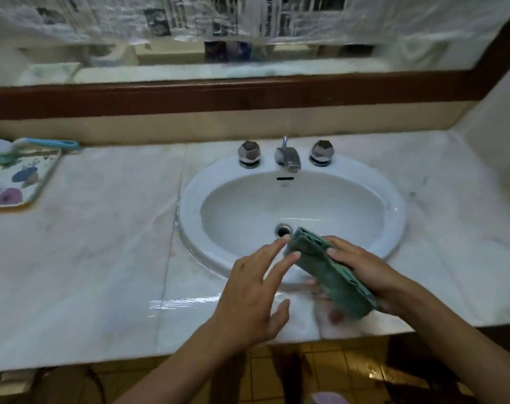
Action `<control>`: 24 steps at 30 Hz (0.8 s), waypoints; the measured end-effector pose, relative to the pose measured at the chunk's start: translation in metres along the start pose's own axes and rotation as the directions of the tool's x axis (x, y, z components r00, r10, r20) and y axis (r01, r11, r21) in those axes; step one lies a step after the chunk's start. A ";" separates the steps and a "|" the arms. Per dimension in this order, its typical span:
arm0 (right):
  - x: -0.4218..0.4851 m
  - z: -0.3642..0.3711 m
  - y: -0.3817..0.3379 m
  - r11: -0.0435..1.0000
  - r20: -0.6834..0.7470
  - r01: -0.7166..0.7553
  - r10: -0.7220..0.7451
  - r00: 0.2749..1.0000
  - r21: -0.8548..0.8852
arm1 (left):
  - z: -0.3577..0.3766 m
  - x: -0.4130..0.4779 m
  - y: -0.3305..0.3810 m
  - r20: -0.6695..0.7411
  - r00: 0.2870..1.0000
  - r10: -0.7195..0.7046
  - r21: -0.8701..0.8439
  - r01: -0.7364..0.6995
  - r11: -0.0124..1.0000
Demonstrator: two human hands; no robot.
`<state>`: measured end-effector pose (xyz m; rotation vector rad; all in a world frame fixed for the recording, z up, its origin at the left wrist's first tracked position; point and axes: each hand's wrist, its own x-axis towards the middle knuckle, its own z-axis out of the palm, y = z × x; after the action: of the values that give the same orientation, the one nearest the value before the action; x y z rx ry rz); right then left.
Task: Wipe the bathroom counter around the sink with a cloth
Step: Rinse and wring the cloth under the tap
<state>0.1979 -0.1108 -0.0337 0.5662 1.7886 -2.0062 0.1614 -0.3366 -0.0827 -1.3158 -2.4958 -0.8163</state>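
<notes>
Far left of the sink (189,212) I see a floral tray (39,189) with teal-handled things on it, too blurred to name; a wide sweep that way could shove it or knock them off. Just left of the sink's front rim, a wet streak (183,302) shines on the marble counter (102,258), and I judge a hurried pass would drag that water over the front edge onto the tiled floor (335,371). At the sink's front rim, the left hand (248,293) has its fingers straight and apart, tips touching the end of the folded green cloth (331,277), which is held over that rim, off the counter. The right hand (364,266) grips it, fingers curled over the top. If the fold loosens, the cloth could drop into the basin, and the counter right of the sink might go missed
</notes>
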 end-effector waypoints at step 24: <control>0.067 -0.069 -0.136 0.922 0.458 -0.066 0.250 0.853 -0.380 | -0.026 0.223 -0.028 0.221 0.913 0.343 0.414 -0.407 0.814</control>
<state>0.0705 -0.0291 0.0367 0.0618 1.6448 -1.4845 0.0064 -0.2085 0.0219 -1.6388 -2.2010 -0.0442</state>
